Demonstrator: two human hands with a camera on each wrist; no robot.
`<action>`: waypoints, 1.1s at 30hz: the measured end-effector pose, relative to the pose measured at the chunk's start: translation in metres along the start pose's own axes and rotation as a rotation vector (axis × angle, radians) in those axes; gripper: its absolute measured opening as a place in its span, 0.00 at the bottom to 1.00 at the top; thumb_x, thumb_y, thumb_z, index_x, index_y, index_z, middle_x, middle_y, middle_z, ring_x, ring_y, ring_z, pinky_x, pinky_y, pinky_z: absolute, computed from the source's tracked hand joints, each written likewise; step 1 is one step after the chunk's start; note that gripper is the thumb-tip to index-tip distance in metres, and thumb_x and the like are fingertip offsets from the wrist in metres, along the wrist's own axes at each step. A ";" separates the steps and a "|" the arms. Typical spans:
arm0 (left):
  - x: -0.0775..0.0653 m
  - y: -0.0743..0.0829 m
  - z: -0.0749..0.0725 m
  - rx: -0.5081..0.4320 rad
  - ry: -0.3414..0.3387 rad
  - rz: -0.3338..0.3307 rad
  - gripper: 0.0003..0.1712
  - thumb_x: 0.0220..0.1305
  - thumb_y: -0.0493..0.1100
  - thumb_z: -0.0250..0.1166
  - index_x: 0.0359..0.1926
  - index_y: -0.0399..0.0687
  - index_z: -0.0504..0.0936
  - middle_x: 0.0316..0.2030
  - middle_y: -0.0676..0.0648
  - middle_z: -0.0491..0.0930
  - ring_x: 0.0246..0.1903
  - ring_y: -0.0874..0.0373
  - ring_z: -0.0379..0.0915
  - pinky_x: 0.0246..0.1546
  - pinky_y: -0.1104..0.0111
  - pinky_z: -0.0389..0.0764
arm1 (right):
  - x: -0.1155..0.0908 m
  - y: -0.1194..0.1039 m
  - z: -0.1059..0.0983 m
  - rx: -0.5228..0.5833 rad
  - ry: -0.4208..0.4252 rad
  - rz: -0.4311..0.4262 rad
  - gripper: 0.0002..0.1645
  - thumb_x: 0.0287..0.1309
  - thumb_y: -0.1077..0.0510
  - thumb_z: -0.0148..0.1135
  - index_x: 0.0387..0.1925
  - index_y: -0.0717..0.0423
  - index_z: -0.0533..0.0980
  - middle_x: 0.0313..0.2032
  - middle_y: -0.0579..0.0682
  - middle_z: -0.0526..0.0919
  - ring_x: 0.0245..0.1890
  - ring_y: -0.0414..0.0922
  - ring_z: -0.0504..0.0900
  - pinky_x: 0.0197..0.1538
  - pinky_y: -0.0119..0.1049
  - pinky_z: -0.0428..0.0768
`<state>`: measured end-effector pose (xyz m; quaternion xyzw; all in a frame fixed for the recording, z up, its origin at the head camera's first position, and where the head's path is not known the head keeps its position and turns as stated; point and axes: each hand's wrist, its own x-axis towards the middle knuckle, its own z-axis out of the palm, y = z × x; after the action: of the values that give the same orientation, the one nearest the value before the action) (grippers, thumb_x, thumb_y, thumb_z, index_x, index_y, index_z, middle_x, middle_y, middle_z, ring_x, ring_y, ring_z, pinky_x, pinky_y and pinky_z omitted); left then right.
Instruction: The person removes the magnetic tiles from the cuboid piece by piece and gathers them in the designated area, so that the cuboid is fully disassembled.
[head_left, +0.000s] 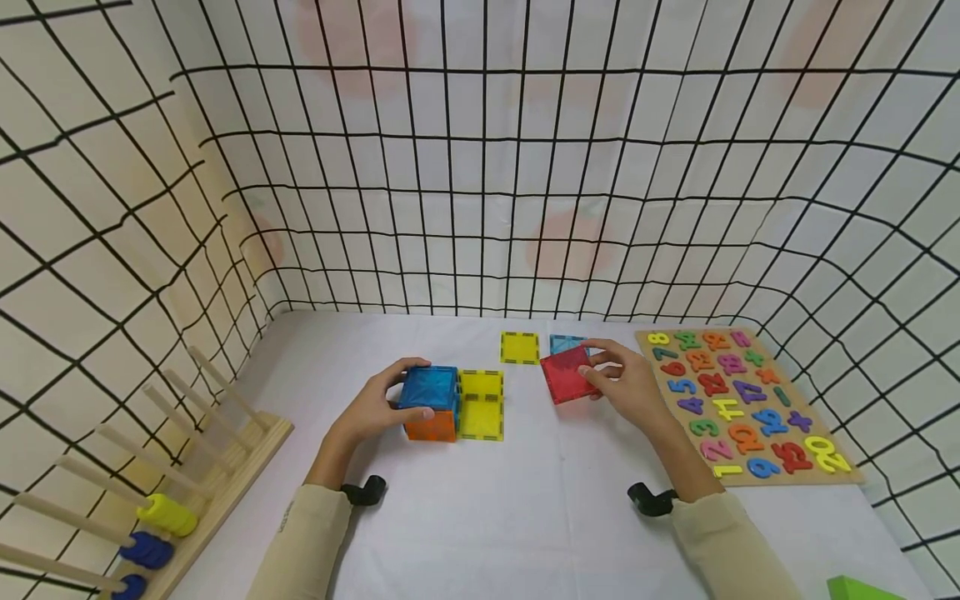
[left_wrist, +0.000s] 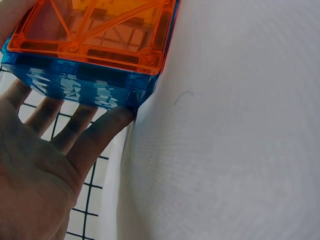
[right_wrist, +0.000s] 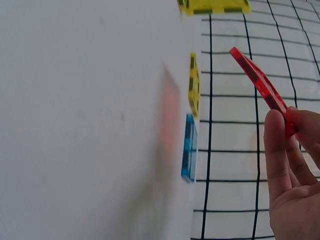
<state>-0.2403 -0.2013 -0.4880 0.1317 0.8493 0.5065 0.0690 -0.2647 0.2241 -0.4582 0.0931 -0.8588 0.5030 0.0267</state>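
Observation:
My left hand (head_left: 378,406) holds a cube of translucent magnetic tiles (head_left: 429,392), its thumb at the front and fingers round the back. The cube has a blue top and an orange front; the left wrist view shows the fingertips (left_wrist: 120,116) along a blue side. Against the cube's right side stand yellow magnetic tiles (head_left: 481,417), one flat and one upright behind it. Between thumb and fingers, my right hand (head_left: 626,385) pinches a red square magnetic tile (head_left: 564,375). In the right wrist view this red tile (right_wrist: 260,82) is raised off the table and tilted.
Flat at the back lie a yellow tile (head_left: 520,347) and a blue tile (head_left: 564,342), partly hidden by the red one. A number puzzle board (head_left: 806,467) lies right, a wooden peg rack (head_left: 225,492) left. A green block (head_left: 855,588) sits front right. Black wire mesh (head_left: 483,167) surrounds the table.

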 end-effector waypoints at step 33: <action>0.001 -0.002 0.001 0.012 0.017 -0.014 0.48 0.51 0.61 0.80 0.72 0.68 0.69 0.76 0.48 0.64 0.74 0.35 0.58 0.65 0.38 0.74 | 0.048 0.061 -0.061 -0.121 0.128 0.303 0.37 0.68 0.57 0.66 0.75 0.48 0.67 0.60 0.66 0.73 0.55 0.60 0.75 0.38 0.28 0.84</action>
<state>-0.2413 -0.2010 -0.4908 0.1217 0.8537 0.5021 0.0645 -0.3260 0.2994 -0.4737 -0.0712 -0.8884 0.4534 0.0106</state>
